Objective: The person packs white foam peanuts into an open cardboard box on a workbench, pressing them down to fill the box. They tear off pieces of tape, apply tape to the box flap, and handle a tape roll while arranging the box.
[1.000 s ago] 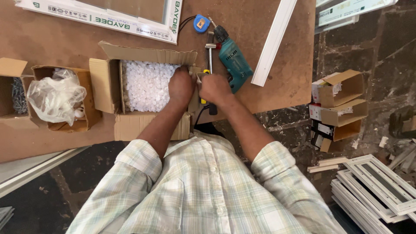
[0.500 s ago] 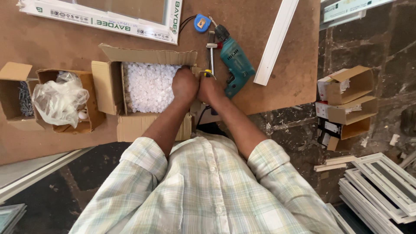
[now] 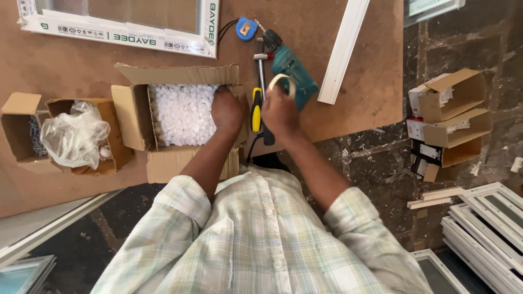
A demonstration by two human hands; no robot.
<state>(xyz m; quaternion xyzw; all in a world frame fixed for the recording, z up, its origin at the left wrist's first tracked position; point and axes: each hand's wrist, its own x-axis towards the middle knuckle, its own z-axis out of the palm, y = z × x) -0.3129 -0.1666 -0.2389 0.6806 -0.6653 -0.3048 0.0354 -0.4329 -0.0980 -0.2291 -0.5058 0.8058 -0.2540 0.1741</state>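
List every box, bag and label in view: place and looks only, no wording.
Open brown cardboard box of white pieces, under left hand.
Clear plastic bag in smaller brown carton, far left.
Stacked small brown cartons, floor right.
White frame's printed strip, top left.

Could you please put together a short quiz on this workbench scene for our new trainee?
1. True or false: the left hand is in the open cardboard box of small white pieces.
2. What does the right hand hold? A) a roll of tape B) a hammer C) a tape measure
3. What tool lies on the board just beyond the right hand?

Key:
1. True.
2. A, the pale roll of tape.
3. The teal power drill.
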